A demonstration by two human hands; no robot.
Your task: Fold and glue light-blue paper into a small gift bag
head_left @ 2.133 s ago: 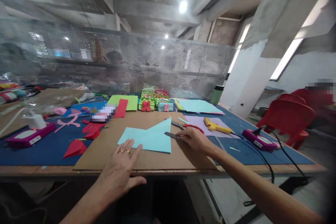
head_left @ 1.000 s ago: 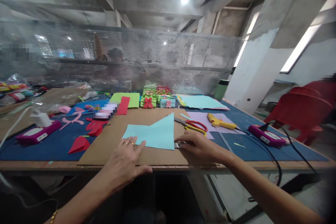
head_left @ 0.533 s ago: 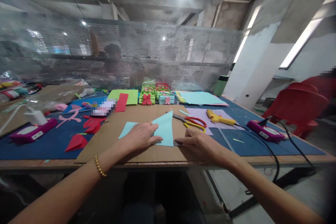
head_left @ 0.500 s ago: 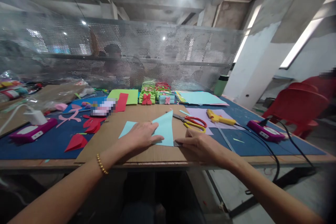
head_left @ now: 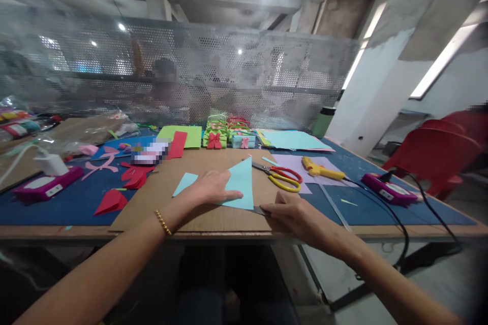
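Note:
My left hand (head_left: 218, 187) lies flat on a folded light-blue sheet of paper (head_left: 244, 183), thumb stretched to the right. The sheet rests on a brown board (head_left: 152, 213), with a pointed corner at its top right. My right hand (head_left: 292, 213) is closed on a thin, dark, blade-like strip (head_left: 261, 210). The strip's far end meets the lower right corner of the sheet; whether it goes under is hard to see. Just beyond my right hand are scissors (head_left: 285, 180) with one red and one yellow handle, blades pointing left.
A yellow glue gun (head_left: 322, 170) lies on lilac paper (head_left: 293, 162); its cord runs to a purple power strip (head_left: 389, 190). Small paper bags (head_left: 215, 137) stand at the back. Red paper pieces (head_left: 110, 202) and another purple power strip (head_left: 49, 185) are left.
My right hand has drawn slightly to the right with the dark strip, so more of it shows beside the sheet. The left hand stays pressed on the paper.

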